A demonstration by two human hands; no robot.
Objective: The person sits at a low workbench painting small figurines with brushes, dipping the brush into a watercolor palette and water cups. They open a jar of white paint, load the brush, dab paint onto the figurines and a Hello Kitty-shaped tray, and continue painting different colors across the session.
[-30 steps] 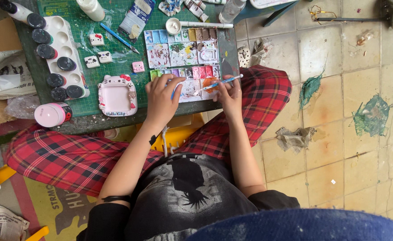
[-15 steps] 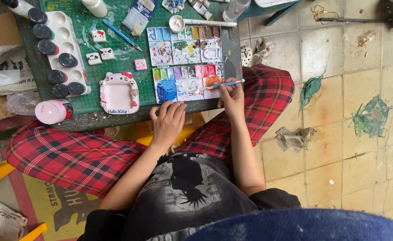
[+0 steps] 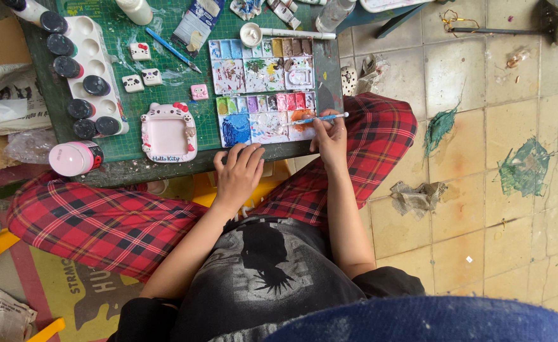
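Observation:
My right hand (image 3: 331, 136) grips a thin blue paintbrush (image 3: 322, 118), its tip over the orange patch of an open paint palette (image 3: 263, 92) on the green cutting mat (image 3: 165, 76). My left hand (image 3: 239, 172) rests with fingers curled at the table's near edge, just below the palette's blue well, and holds nothing. To the left of it lies a pink and white cat-shaped frame (image 3: 168, 132). Red plaid trousers cover my crossed legs under the table.
A white mixing tray (image 3: 89, 69) with several black-capped paint jars stands at the mat's left. A pink-lidded jar (image 3: 75, 158), small painted figures (image 3: 141, 52), a second blue brush (image 3: 172, 50) and paint tubes lie around. Stained floor tiles with crumpled paper (image 3: 418, 196) are at the right.
My left hand has drawn back from the palette's blue well to the table's near edge. The right hand keeps the brush over the palette.

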